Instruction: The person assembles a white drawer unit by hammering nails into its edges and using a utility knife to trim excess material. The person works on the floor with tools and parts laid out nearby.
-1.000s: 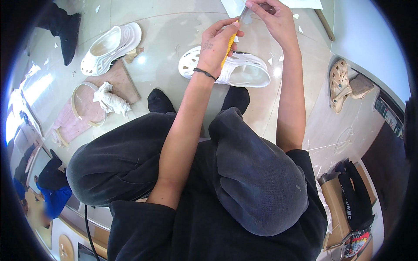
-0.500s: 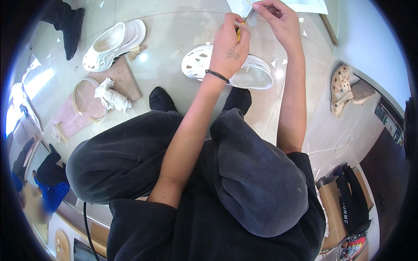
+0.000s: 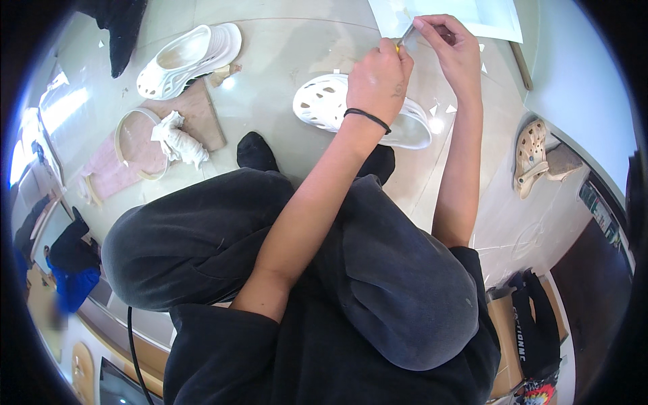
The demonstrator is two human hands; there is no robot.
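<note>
My left hand point(image 3: 379, 75), with a black band at the wrist, is closed round a yellow-handled tool point(image 3: 398, 46). Its thin metal end point(image 3: 406, 34) points up to the right. My right hand point(image 3: 451, 48) pinches that metal end, or something small at it, between fingertips; which one I cannot tell. Both hands hover over a white perforated clog point(image 3: 322, 101) lying on the pale floor, in front of my crossed legs in dark grey trousers point(image 3: 378, 283). A white sheet point(image 3: 486, 17) lies just beyond the hands.
A second white clog point(image 3: 189, 57) lies far left beside a wooden board point(image 3: 202, 111), a crumpled white cloth point(image 3: 177, 140) and a round ring point(image 3: 128, 145) on pink fabric. A beige clog point(image 3: 530, 156) lies right. Small white scraps point(image 3: 440, 108) dot the floor. A cardboard box point(image 3: 513, 337) stands lower right.
My left hand has closed up toward my right hand, so less of the yellow handle shows. The clog and the other things lie where they were.
</note>
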